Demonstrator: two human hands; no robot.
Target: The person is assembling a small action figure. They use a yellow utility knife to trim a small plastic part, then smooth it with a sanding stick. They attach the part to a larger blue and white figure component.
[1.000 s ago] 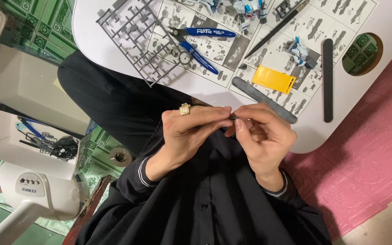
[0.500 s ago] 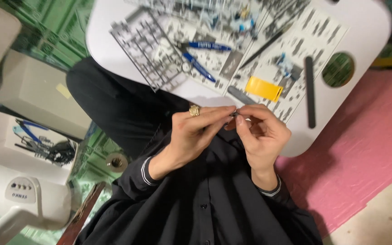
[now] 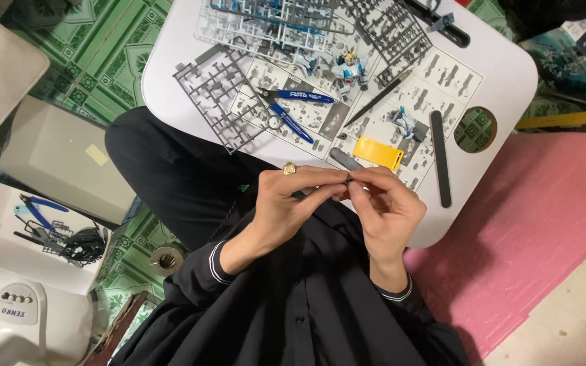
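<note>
My left hand (image 3: 293,200), with a gold ring on one finger, and my right hand (image 3: 384,207) meet fingertip to fingertip over my lap, just in front of the white table's edge (image 3: 442,234). Both pinch a tiny dark model part (image 3: 348,177) between them; the part is mostly hidden by my fingers. I wear black long sleeves with white-striped cuffs. A grey file stick (image 3: 344,160) lies on the table just beyond my fingertips.
On the table lie grey part frames (image 3: 222,95), blue-handled nippers (image 3: 291,112), a yellow plastic piece (image 3: 377,153), a long dark file (image 3: 440,157), a small model figure (image 3: 351,68) and an instruction sheet (image 3: 442,74). A tool box (image 3: 42,227) and white fan base (image 3: 28,318) sit left; pink mat (image 3: 551,217) right.
The view has shifted, so the table and hands sit lower and more centred. My hands stay joined at the fingertips on the small part, fingers shifting only slightly.
</note>
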